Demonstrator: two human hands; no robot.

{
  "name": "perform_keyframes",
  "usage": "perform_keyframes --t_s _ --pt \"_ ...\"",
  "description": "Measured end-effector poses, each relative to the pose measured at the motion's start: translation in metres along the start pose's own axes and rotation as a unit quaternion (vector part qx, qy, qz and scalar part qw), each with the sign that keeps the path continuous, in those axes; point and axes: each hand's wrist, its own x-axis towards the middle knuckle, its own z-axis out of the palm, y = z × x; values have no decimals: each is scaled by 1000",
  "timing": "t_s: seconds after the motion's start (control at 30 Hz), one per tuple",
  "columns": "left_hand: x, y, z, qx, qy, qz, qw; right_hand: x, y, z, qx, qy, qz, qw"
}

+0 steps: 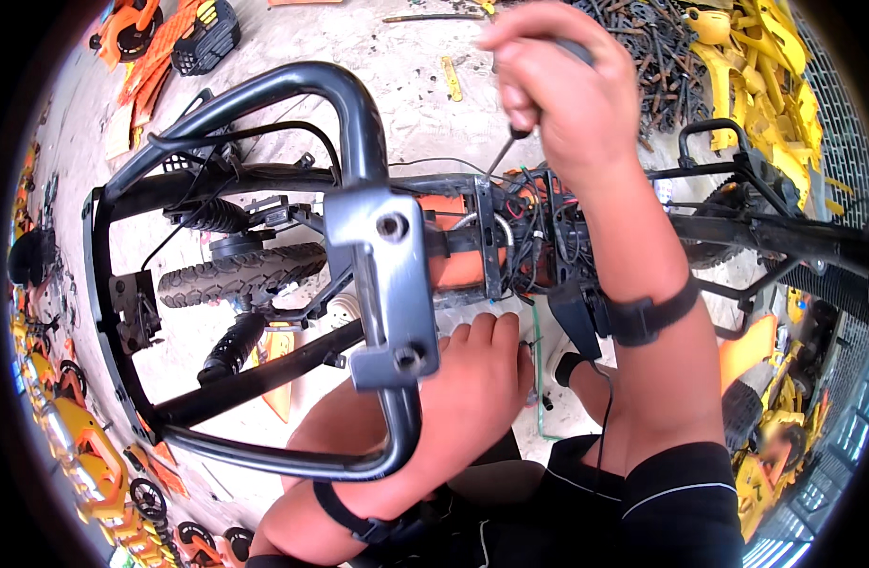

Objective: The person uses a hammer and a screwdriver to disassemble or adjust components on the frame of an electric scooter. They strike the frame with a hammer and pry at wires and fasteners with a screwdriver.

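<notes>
My right hand (558, 85) is closed on the handle of a screwdriver (513, 144), raised above the black vehicle frame (297, 374). The screwdriver's shaft points down to a crossbar beside tangled wiring (539, 241) and an orange panel (458, 275). My left hand (477, 369) is below, just right of a bent tube (349, 123) with a bolted steel bracket (382, 284), its fingers curled; whether they hold anything, I cannot make out. A tire (236, 275) and a shock absorber (231, 346) show at the left of the frame.
Yellow plastic parts (756, 66) and a heap of dark metal pieces (643, 80) lie at the back right. Orange parts (146, 66) lie at the back left. Rows of yellow and orange parts (89, 454) line the left edge; more (766, 464) sit at lower right.
</notes>
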Motion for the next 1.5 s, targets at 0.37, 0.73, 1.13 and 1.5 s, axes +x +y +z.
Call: perform_keyframes --t_s 0.37,0.73,1.13,1.5 --pt "17 8 44 67 -5 -22 997 -162 -61 -27 -153 35 181 971" --pt "10 -13 47 91 -6 -43 995 -246 -10 -32 -172 -12 444 880" --pt "14 -3 63 70 23 -27 997 -237 -16 -51 -181 -40 511 840" --pt "24 21 89 73 -18 -27 997 -253 -8 -64 -302 -17 344 889"
